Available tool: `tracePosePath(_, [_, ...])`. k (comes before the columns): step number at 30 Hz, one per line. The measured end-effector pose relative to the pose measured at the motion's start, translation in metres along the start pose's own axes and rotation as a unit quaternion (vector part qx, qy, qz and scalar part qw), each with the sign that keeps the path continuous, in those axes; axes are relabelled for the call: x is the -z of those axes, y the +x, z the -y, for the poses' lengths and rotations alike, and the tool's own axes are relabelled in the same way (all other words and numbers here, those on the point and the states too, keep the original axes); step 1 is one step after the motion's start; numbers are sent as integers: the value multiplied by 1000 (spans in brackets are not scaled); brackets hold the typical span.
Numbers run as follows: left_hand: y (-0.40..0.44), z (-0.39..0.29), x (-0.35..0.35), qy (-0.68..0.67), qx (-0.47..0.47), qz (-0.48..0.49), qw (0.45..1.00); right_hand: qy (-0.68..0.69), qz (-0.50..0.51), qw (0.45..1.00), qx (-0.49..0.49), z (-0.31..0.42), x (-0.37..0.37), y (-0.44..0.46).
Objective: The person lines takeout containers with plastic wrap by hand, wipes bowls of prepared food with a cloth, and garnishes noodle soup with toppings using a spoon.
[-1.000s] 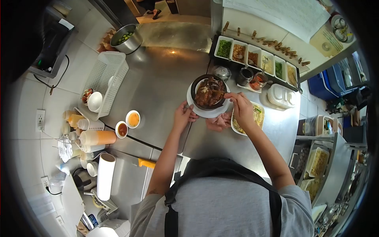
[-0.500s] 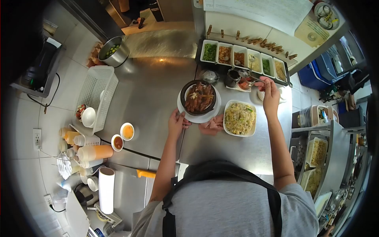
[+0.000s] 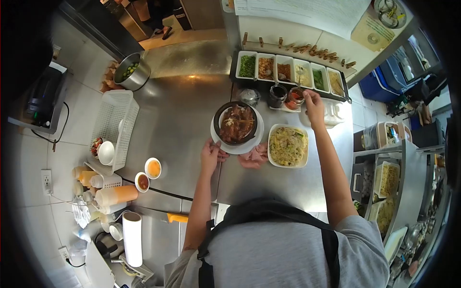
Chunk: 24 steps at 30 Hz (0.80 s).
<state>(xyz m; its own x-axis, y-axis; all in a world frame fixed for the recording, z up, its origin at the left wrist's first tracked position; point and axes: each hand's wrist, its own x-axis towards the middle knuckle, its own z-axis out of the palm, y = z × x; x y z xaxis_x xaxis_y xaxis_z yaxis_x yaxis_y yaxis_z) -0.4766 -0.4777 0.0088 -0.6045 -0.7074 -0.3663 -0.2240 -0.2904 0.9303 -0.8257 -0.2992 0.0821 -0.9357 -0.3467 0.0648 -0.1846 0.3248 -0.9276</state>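
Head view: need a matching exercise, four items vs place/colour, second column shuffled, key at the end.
Column 1
1. Left hand
2. Right hand
3. Cloth
4. Rice dish

Column 2
A. White, squarish with rounded corners
B. Beside the jar with red contents
C. Pink, crumpled
D. At the near left edge of the round plate

Pairs: 1-D, 2-B, 3-C, 4-A
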Motion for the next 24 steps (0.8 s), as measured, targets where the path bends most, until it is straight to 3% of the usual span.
tracePosePath(2, [1, -1, 1, -2, 11, 2, 1000, 123, 115, 982, -80, -5, 0, 3])
tracePosePath(6, [-1, -6, 3, 9, 12, 14, 1000, 94, -40, 994, 29, -34, -17, 16])
tracePosePath(9, [-1, -1, 2, -4, 19, 9, 1000, 98, 32, 987, -122, -1, -1, 4])
tracePosePath(12, [0, -2, 3, -1, 25, 16, 1000, 202, 60, 976, -57, -19, -1, 11])
tracePosePath(18, [-2, 0, 2, -44, 46, -4, 998, 273, 9, 957, -95, -6, 23, -3])
tracePosePath(21, [-29, -25, -10, -94, 119, -23, 988, 295, 3, 951, -96, -9, 30, -9])
tracePosePath(24, [-49, -24, -25, -33, 193, 95, 976, 330, -13, 938, -109, -20, 30, -9])
